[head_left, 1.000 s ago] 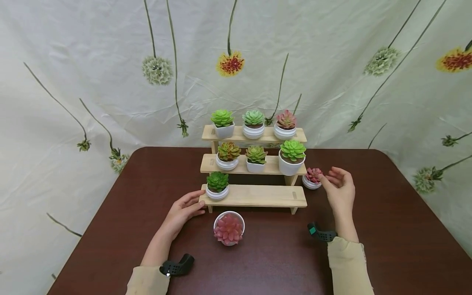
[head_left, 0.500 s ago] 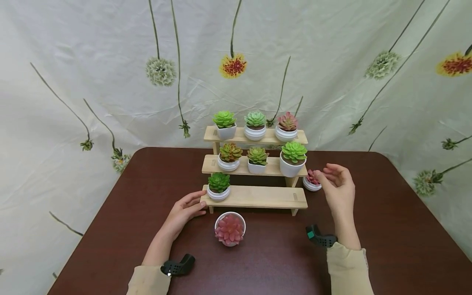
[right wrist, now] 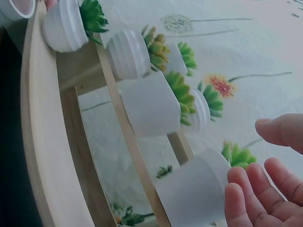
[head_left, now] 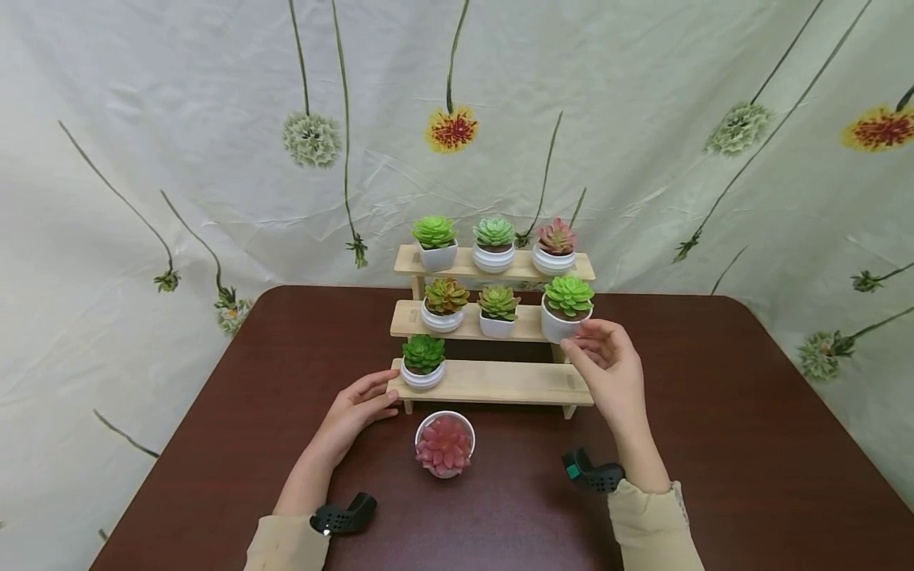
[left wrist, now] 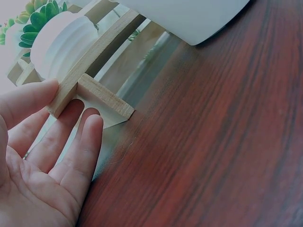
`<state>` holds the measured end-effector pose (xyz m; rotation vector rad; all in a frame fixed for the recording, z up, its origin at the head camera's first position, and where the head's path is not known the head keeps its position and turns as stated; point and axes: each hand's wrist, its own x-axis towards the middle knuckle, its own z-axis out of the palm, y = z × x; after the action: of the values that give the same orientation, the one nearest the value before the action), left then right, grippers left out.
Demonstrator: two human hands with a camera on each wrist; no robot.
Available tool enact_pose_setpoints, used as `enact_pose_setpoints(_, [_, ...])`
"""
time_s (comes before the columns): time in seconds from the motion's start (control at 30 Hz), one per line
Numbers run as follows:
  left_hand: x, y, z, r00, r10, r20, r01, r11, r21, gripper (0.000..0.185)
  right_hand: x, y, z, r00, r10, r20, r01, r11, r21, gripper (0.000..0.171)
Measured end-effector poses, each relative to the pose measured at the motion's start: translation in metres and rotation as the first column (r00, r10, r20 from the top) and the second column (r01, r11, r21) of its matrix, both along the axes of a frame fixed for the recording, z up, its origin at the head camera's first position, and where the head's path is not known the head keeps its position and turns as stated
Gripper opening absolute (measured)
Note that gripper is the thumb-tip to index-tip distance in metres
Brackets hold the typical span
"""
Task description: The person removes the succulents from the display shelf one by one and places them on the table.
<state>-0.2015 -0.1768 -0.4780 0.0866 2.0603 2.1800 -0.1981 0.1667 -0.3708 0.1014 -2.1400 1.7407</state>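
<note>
Fingers of the right hand (head_left: 620, 377) are parted, the thumb standing off from the rest, with nothing visible between them; those of the left hand (head_left: 353, 408) grip the left end of the lowest tier (head_left: 500, 381) of a wooden stand (head_left: 407, 252). The governing relation is that between the right-hand fingers and the bright-green succulent (head_left: 569, 293), which stands upright in its deep white pot (head_left: 560, 327) at the right end of the middle tier (head_left: 528, 319). In the head view this pot lies beyond and slightly to the left of the right hand, whose thumb tip shows just below the pot's base; in the right wrist view the fingertips overlap the pot's margin. Contact cannot be determined. The pot has no marked long axis; that of the stand runs left to right, roughly parallel to the far edge of the surface (head_left: 514, 515). The right hand is clearly the nearer to this pot. The left hand lies just beside the dark-green succulent (head_left: 424, 353) at the lowest tier's left end, and nearer than the right to the pink succulent (head_left: 444, 444), potted on the surface before that tier's front edge.
</note>
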Motion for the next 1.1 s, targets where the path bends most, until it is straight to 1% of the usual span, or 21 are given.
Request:
enact_pose_setpoints(0.17, [0.0,0.0,0.0,1.0,0.005,0.005,-0.005,1.0,0.003,0.044,0.001,-0.014,-0.003,0.997,0.079,0.019,-0.079,0.997,0.009,0.036])
enact_pose_setpoints(0.3, [-0.001,0.0,0.001,1.0,0.004,0.004,-0.004,1.0,0.005,0.045,-0.002,-0.026,-0.008,0.989,0.142,0.029,-0.142,0.99,0.0,0.034])
enact_pose_setpoints(0.47, [-0.001,0.0,0.001,1.0,0.018,0.01,-0.018,1.0,0.008,0.045,-0.007,-0.044,-0.019,0.968,0.245,0.059,-0.246,0.969,0.002,0.033])
enact_pose_setpoints(0.57, [-0.001,0.0,0.0,1.0,0.014,0.01,-0.014,1.0,0.002,0.045,-0.009,-0.053,-0.026,0.953,0.291,0.084,-0.292,0.956,-0.002,0.034])
enact_pose_setpoints(0.83, [-0.001,0.002,0.003,1.0,-0.003,0.023,0.003,1.0,0.001,0.047,-0.014,-0.071,-0.041,0.924,0.358,0.133,-0.356,0.934,-0.037,0.038])
enact_pose_setpoints(1.1, [0.0,0.002,0.004,1.0,0.004,0.03,-0.004,1.0,0.0,0.047,-0.019,-0.088,-0.048,0.902,0.396,0.17,-0.398,0.917,-0.02,0.041])
